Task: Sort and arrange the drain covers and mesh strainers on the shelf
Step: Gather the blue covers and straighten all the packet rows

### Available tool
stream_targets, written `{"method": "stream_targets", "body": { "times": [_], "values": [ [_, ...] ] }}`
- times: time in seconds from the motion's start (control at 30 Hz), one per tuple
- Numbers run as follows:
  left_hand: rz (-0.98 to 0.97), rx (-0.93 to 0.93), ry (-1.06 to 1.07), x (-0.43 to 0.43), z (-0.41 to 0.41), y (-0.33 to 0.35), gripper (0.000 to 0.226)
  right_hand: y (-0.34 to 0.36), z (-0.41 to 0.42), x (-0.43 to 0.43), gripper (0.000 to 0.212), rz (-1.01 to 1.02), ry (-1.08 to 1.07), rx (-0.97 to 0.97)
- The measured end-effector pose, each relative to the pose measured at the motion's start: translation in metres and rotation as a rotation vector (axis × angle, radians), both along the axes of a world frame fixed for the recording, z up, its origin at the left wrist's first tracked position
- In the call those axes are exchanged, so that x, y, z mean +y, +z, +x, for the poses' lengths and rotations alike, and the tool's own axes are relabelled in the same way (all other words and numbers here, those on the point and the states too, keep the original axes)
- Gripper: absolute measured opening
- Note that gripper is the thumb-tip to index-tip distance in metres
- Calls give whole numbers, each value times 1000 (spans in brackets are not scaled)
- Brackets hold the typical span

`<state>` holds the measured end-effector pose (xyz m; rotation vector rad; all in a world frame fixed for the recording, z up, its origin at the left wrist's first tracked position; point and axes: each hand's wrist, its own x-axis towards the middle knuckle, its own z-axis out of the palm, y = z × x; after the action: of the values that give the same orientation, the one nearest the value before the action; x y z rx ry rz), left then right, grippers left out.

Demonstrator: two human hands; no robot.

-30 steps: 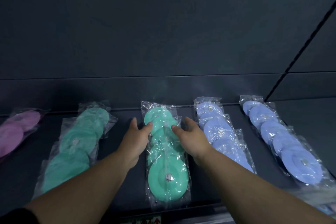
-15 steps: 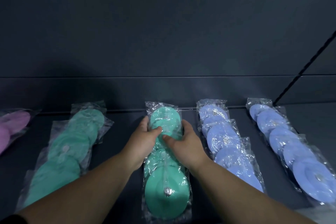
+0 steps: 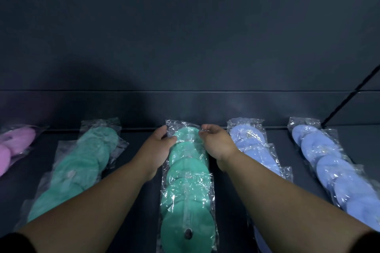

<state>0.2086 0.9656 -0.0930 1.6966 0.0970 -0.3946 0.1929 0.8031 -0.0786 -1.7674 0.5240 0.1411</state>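
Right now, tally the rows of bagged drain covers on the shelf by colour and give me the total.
Green rows: 2, the left green row and the middle green row, whose far end sits between the hands
Blue rows: 2, the near blue row and the far-right blue row
Pink rows: 1, the pink row, cut off at the left edge
Total: 5 rows

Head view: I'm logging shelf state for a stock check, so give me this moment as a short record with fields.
surface: dark shelf against a dark back panel
rows, left to right: pink row; left green row; middle green row; inner blue row; outer blue row
packaging: each cover sits in a clear plastic bag, overlapping its neighbours
left hand: at the left edge of the middle green row's far end
right hand: at the right edge of the same end
grip: fingers curled on the wrap; whether they pinch it is unclear
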Motion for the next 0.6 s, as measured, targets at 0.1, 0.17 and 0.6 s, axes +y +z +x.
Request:
{"method": "stream_targets", "body": {
  "times": [0.1, 0.17, 0.6],
  "values": [
    [13, 4, 5, 1, 1, -4, 47, -8, 2, -1, 42, 17, 45, -27],
    [16, 10, 33, 1, 1, -5, 60, -10, 3, -2, 51, 15, 52, -50],
    [89, -10, 147, 11, -12, 0, 48, -1, -9, 0, 46, -272, 50, -171]
  ]
}}
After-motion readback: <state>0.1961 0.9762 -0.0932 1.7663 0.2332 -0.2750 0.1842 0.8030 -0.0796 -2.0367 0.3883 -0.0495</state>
